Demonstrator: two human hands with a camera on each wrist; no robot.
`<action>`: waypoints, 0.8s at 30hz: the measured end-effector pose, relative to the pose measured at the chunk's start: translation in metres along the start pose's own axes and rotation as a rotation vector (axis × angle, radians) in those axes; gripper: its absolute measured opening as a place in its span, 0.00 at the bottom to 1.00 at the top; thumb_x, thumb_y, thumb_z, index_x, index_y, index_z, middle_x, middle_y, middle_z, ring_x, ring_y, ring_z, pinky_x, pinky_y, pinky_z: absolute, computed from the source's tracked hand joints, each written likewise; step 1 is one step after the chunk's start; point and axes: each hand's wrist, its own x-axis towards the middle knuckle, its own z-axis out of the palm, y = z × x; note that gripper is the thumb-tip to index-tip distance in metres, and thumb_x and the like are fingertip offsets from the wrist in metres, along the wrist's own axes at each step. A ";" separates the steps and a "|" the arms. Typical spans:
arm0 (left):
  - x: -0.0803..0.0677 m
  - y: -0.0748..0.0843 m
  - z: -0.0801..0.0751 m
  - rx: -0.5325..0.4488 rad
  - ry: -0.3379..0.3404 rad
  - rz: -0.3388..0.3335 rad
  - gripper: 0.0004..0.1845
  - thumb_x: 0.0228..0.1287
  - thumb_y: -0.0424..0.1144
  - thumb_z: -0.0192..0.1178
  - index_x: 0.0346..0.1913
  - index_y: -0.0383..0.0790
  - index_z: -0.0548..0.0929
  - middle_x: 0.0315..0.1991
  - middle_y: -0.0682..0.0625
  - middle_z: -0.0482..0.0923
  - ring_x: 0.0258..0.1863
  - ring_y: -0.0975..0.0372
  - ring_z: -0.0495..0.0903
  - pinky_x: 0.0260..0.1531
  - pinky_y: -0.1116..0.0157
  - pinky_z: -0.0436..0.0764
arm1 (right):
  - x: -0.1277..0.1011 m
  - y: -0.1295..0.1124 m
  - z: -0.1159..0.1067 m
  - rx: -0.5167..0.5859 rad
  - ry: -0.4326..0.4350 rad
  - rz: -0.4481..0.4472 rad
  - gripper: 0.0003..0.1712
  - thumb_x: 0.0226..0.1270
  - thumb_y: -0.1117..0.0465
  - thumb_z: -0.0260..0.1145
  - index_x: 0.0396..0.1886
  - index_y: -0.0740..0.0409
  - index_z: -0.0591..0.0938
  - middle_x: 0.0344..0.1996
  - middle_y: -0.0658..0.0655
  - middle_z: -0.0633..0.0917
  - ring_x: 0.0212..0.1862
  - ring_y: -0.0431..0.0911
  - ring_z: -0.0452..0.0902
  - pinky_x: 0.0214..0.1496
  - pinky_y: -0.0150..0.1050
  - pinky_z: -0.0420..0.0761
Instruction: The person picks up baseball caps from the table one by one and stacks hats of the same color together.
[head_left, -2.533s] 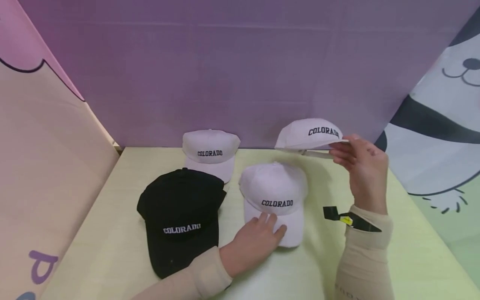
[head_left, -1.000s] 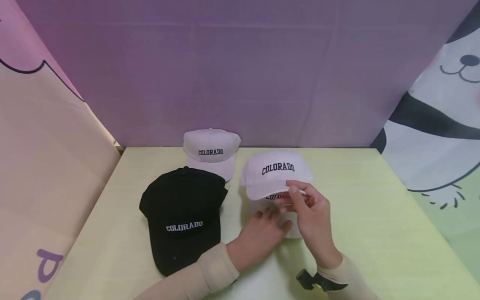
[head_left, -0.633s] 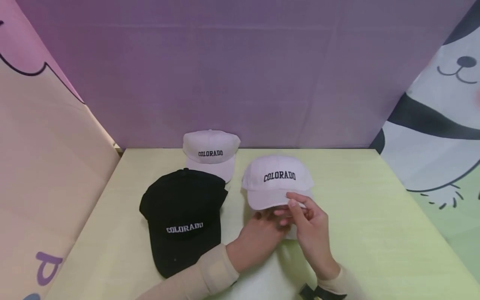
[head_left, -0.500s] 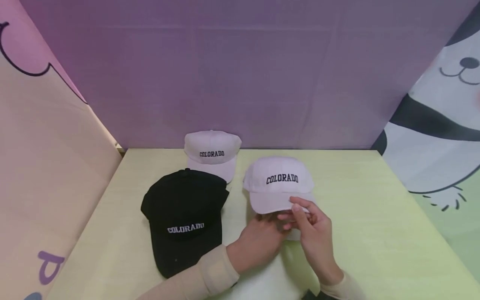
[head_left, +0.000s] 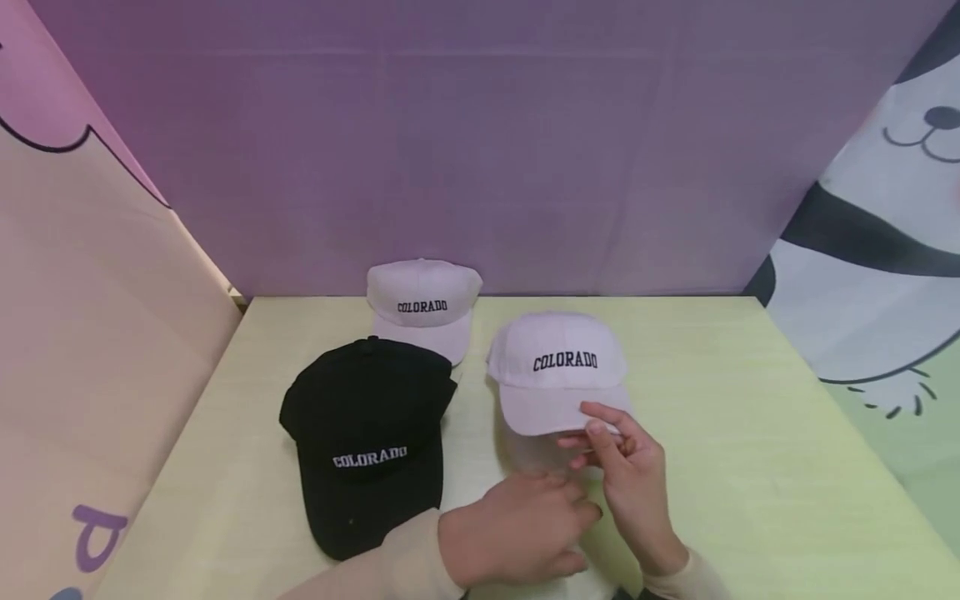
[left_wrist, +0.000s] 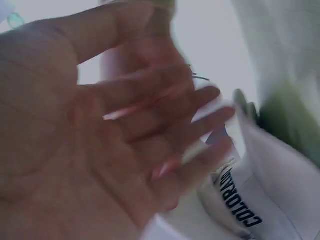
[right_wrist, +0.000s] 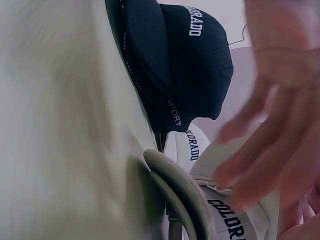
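Observation:
Two white "COLORADO" caps are stacked mid-table; the top cap (head_left: pixel 557 367) sits on the lower cap (head_left: pixel 534 456), of which only part of the brim shows. My right hand (head_left: pixel 592 429) pinches the right side of the top cap's brim, thumb above and fingers below. Just in front of the stack is my left hand (head_left: pixel 566 496), fingers relaxed and holding nothing. In the left wrist view the open palm (left_wrist: pixel 95 150) is blurred, with the white cap (left_wrist: pixel 250 210) beyond it. The right wrist view shows blurred fingers (right_wrist: pixel 265 150) over a white cap (right_wrist: pixel 235 220).
A black "COLORADO" cap (head_left: pixel 367 425) lies left of the stack, also seen as the black cap (right_wrist: pixel 190 65). A third white cap (head_left: pixel 422 304) sits at the back by the purple wall. The pale green table (head_left: pixel 735 433) is walled by cloth panels left, back and right.
My right hand brought the white cap from the right and lowered it onto the other white cap. My left hand slid back off the lower brim towards me.

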 end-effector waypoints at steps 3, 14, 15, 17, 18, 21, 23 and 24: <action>-0.001 -0.004 -0.014 -0.067 0.122 0.036 0.07 0.71 0.52 0.60 0.44 0.57 0.85 0.40 0.65 0.83 0.42 0.73 0.82 0.43 0.75 0.78 | -0.001 0.002 -0.001 -0.013 -0.005 0.002 0.17 0.79 0.61 0.60 0.57 0.70 0.79 0.28 0.53 0.92 0.26 0.47 0.88 0.30 0.38 0.86; -0.005 -0.039 -0.016 -0.131 0.303 -0.218 0.22 0.57 0.40 0.68 0.57 0.51 0.83 0.43 0.56 0.78 0.40 0.64 0.75 0.43 0.67 0.77 | -0.008 0.011 -0.001 0.027 -0.031 -0.005 0.17 0.78 0.65 0.61 0.56 0.74 0.78 0.27 0.51 0.92 0.23 0.42 0.86 0.31 0.37 0.87; -0.005 -0.041 -0.013 -0.120 0.273 -0.216 0.25 0.55 0.40 0.69 0.59 0.51 0.82 0.44 0.55 0.78 0.42 0.63 0.76 0.45 0.66 0.78 | -0.009 0.012 -0.001 0.028 -0.033 -0.003 0.16 0.78 0.65 0.61 0.56 0.73 0.79 0.27 0.51 0.92 0.23 0.42 0.86 0.31 0.37 0.87; -0.005 -0.043 -0.008 -0.091 0.240 -0.213 0.30 0.53 0.38 0.70 0.62 0.51 0.80 0.47 0.54 0.78 0.46 0.61 0.77 0.47 0.64 0.79 | -0.011 0.014 0.000 0.034 -0.038 0.003 0.14 0.77 0.65 0.61 0.55 0.71 0.80 0.28 0.51 0.92 0.24 0.43 0.87 0.30 0.37 0.86; -0.005 -0.044 -0.005 -0.081 0.237 -0.212 0.31 0.53 0.38 0.71 0.64 0.51 0.79 0.48 0.54 0.78 0.47 0.61 0.78 0.47 0.63 0.80 | -0.011 0.015 0.000 0.037 -0.036 0.004 0.13 0.77 0.66 0.61 0.55 0.70 0.81 0.27 0.51 0.92 0.24 0.43 0.87 0.30 0.37 0.86; -0.003 -0.044 0.002 -0.047 0.238 -0.228 0.31 0.58 0.39 0.71 0.65 0.51 0.77 0.49 0.53 0.78 0.50 0.60 0.79 0.48 0.62 0.81 | -0.012 0.016 0.000 0.029 -0.034 0.028 0.13 0.76 0.65 0.62 0.55 0.68 0.81 0.27 0.52 0.92 0.23 0.44 0.86 0.30 0.37 0.86; -0.002 -0.045 0.006 -0.029 0.246 -0.241 0.27 0.62 0.39 0.70 0.65 0.51 0.77 0.51 0.52 0.78 0.51 0.59 0.80 0.50 0.62 0.82 | -0.012 0.016 0.000 0.025 -0.028 0.051 0.15 0.76 0.64 0.63 0.56 0.68 0.80 0.27 0.53 0.92 0.23 0.45 0.87 0.30 0.38 0.86; -0.002 -0.045 0.008 -0.022 0.247 -0.247 0.26 0.63 0.38 0.69 0.65 0.50 0.77 0.52 0.51 0.79 0.52 0.59 0.80 0.50 0.62 0.82 | -0.012 0.016 0.000 0.022 -0.025 0.063 0.16 0.76 0.64 0.64 0.57 0.68 0.80 0.27 0.53 0.92 0.24 0.46 0.87 0.30 0.38 0.86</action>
